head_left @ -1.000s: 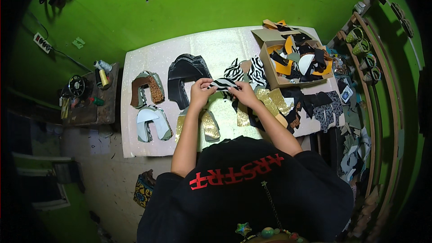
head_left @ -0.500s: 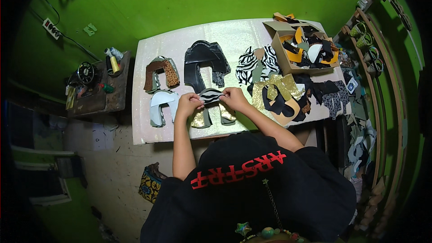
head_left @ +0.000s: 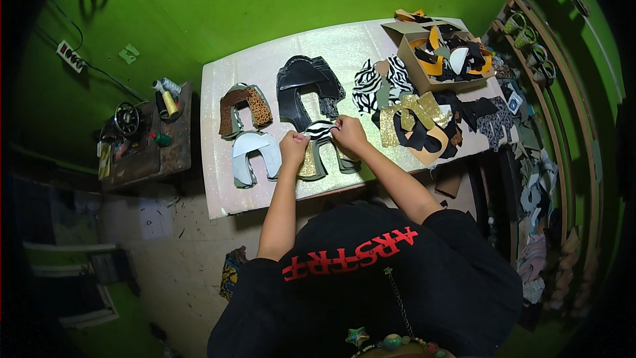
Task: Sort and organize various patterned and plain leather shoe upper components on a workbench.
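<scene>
My left hand (head_left: 293,148) and my right hand (head_left: 349,135) pinch opposite ends of a small zebra-print cut piece (head_left: 320,130). They hold it above the upper part of a U-shaped stack of gold and grey-green pieces (head_left: 309,164), partly hiding that stack. Left of my left hand lies a white U-shaped stack (head_left: 246,141). Just beyond my hands is a larger stack of black cut pieces (head_left: 298,78). A brown and leopard-print stack (head_left: 260,111) sits at the far left of the table.
Zebra-print pieces (head_left: 366,86) and gold scraps (head_left: 424,107) lie on the table's right side. A cardboard box (head_left: 427,81) full of offcuts stands behind them. Left of the table (head_left: 218,192) is a sewing machine stand (head_left: 169,152) with thread cones (head_left: 170,103). Wooden racks (head_left: 553,113) line the right wall.
The view has shifted slightly. The zebra-print piece has turned in my fingers: a grey-green area showed on it before, and now its black-and-white stripes show more fully. Both hands still grip its ends.
</scene>
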Demonstrator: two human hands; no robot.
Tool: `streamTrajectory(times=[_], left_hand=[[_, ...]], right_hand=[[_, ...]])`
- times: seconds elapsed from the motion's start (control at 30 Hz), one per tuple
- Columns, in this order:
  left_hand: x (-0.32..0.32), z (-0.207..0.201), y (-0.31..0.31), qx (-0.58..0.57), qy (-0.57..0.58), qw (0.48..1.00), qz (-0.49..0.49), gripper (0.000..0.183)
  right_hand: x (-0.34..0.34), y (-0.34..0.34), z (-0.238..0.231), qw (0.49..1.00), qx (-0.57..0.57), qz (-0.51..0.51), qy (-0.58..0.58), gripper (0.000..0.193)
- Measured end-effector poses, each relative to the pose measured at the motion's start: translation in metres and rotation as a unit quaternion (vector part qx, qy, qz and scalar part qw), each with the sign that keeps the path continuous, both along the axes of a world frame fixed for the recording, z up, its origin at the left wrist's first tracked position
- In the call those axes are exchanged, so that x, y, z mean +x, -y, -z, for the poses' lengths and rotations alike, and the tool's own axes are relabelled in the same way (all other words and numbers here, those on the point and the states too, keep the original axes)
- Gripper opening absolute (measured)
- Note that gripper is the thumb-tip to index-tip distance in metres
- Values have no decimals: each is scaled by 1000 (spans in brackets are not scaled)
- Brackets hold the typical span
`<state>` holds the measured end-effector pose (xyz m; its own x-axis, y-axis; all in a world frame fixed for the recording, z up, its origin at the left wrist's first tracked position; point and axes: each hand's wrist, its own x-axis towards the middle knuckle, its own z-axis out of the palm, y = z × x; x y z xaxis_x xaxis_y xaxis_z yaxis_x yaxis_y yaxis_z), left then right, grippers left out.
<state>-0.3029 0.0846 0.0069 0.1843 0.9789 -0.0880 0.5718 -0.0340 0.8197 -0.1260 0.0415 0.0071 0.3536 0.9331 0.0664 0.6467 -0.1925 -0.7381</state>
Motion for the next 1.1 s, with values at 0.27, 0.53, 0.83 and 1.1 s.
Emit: streamTrajectory(times=[0.27,0.53,0.83,1.1], left_hand=[[17,-14,13,142,-69,987,29,17],[17,-16,13,129,-87,986,65,11],[13,-16,15,101,-61,992,42,15],[55,-43,18,188,53,979,59,16]], right_hand=[[-1,2,3,995,-4,82,-53,27],[-6,7,3,986,28,130,-100,29],[51,76,2,951,110,277,75,24],[113,126,-12,903,-145,372,160,55]])
